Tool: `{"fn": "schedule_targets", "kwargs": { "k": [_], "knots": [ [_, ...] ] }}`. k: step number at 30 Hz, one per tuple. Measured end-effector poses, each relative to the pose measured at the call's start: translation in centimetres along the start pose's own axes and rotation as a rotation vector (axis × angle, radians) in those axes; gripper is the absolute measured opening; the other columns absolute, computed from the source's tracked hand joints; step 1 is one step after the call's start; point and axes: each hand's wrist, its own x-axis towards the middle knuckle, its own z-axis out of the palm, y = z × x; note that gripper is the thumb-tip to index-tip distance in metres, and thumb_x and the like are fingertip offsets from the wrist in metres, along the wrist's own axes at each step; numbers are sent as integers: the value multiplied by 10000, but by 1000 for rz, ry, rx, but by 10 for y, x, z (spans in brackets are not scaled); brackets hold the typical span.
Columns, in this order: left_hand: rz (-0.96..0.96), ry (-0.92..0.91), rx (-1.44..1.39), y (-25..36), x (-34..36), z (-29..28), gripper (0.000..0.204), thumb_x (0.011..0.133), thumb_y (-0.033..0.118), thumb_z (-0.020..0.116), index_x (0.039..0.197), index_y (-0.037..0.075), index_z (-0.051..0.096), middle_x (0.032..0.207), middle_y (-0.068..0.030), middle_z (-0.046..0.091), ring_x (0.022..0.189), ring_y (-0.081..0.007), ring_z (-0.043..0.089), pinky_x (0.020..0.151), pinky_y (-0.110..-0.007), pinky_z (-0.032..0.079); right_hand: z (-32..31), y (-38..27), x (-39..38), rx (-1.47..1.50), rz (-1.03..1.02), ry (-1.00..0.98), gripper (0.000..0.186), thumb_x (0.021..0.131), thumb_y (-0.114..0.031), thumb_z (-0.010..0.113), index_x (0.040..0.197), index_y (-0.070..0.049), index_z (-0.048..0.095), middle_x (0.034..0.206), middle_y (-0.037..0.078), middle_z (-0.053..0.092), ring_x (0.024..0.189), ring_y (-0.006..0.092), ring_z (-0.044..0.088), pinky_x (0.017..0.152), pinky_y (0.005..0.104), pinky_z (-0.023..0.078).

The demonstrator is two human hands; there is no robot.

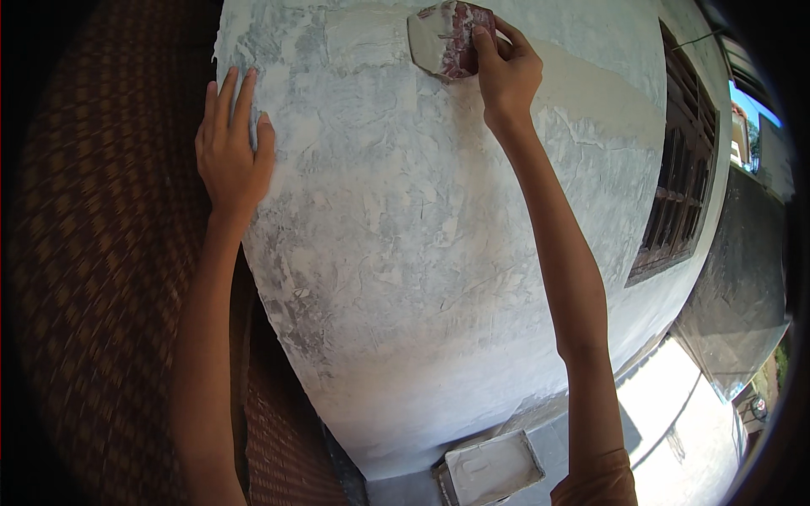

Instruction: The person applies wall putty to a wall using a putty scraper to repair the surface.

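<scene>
As right fingers [483, 40] pinch a paste-smeared maroon scraper [439, 44], left fingers [224, 99] spread; patchy white-grey plaster [396, 219] stretches beneath. Woven brown matting [101, 236] stands leftward.

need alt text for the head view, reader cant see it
The right hand holds a paste-smeared maroon tool at a patchy white wall; the left hand is spread at the wall's left edge. Below sits a tray of pale paste; a dark window is at right, woven matting at left.
</scene>
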Motion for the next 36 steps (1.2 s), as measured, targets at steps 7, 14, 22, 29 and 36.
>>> {"fn": "schedule_targets", "kwargs": {
  "k": [7,14,22,29,36],
  "knots": [
    [-15,11,-19,2,0,2,525,927,210,523,1450,190,481,1520,-69,426,1414,-353,365,1095,-533,343,-60,1,26,-26,70,331,344,900,-75,643,1204,80,599,973,168,713,716,175,697,635,296,611],
    [6,7,23,3,1,2,529,948,189,499,1475,186,448,1535,-55,409,1434,-335,336,1114,-521,318,-14,-5,18,116,-25,-20,418,892,-124,700,1243,74,589,944,119,733,779,116,666,695,249,540],
    [-5,0,22,2,1,3,526,942,197,505,1466,191,460,1525,-60,420,1426,-336,348,1114,-535,315,-22,4,33,-4,4,46,407,882,-138,713,1220,64,614,980,139,728,761,122,667,715,258,557],
    [-9,15,13,3,0,3,519,936,209,517,1454,190,478,1519,-72,427,1420,-343,357,1109,-545,321,-85,17,45,-24,13,324,348,894,-87,659,1203,66,614,966,163,721,724,174,699,647,292,604],
    [-9,-10,33,0,-3,5,522,937,210,515,1457,190,474,1521,-72,423,1420,-348,355,1110,-539,324,-31,4,8,108,-24,-39,388,910,-88,682,1242,86,583,1000,134,719,815,113,650,756,257,542]
  ]
}}
